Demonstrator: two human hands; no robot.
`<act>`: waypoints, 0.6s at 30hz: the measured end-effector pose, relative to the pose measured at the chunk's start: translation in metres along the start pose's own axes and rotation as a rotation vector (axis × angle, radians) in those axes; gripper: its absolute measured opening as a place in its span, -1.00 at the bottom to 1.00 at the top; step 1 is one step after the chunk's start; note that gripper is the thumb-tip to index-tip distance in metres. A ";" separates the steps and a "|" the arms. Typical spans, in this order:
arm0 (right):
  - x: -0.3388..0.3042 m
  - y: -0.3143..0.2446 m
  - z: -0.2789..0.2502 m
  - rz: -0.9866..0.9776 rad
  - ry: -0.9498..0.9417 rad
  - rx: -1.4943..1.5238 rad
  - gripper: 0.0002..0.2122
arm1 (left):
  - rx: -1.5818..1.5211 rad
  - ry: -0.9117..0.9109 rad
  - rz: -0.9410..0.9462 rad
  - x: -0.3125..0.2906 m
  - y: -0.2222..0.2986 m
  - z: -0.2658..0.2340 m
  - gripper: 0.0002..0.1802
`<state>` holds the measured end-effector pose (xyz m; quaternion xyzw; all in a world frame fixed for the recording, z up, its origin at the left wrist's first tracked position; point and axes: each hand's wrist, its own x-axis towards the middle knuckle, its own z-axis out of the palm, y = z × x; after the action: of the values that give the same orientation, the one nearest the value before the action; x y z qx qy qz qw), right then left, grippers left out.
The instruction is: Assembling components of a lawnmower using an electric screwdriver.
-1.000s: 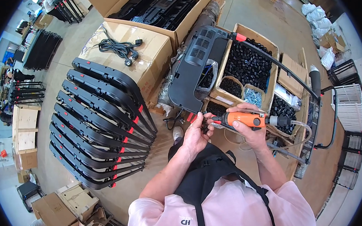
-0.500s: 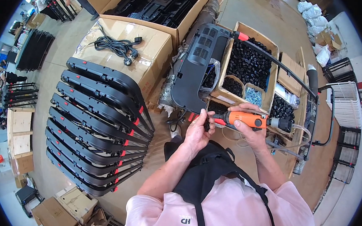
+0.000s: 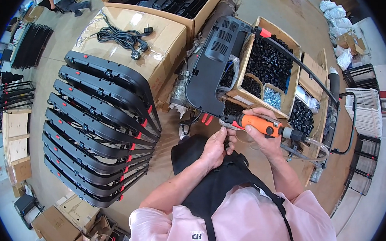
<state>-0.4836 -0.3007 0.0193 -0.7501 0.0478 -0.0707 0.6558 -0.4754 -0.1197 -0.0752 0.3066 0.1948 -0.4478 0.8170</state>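
Workshop floor, bare and grey, lies left of our landmark, 1 parts box of black caps.

Item: 1 orange driver, below the parts box, a clear hose at its rear end.

Item: 1 black panel, left of the parts box, part of a larger frame; its lower corner reaches down near the driver's tip. Whether tip and panel touch, we cannot tell.

Step, by our judgement: lining up the driver's tip with that corner. We reckon the next move calls for a steady tip, square to the panel, with the free fingers clear of the bit.

Pose: our right hand, below the parts box, is wrapped around the driver's body, thumb on the near side, fingers over the top, forearm rising from the lower edge. Our left hand, below and left of the parts box, has its fingers curled in, just beside the driver's nose; what it encloses, if anything, we cannot make out. Our hands are near but apart.

Also listed: 1 carton bearing 1 black cable, and a row of black frames, all left of the parts box.
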 end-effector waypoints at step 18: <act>0.026 -0.010 0.029 0.107 -0.187 -0.405 -0.64 | 0.030 0.082 0.018 0.005 0.019 -0.034 -0.71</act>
<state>-0.4536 -0.2748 0.0264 -0.8662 0.0399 0.0452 0.4961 -0.4580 -0.0919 -0.0963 0.3387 0.2186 -0.4304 0.8076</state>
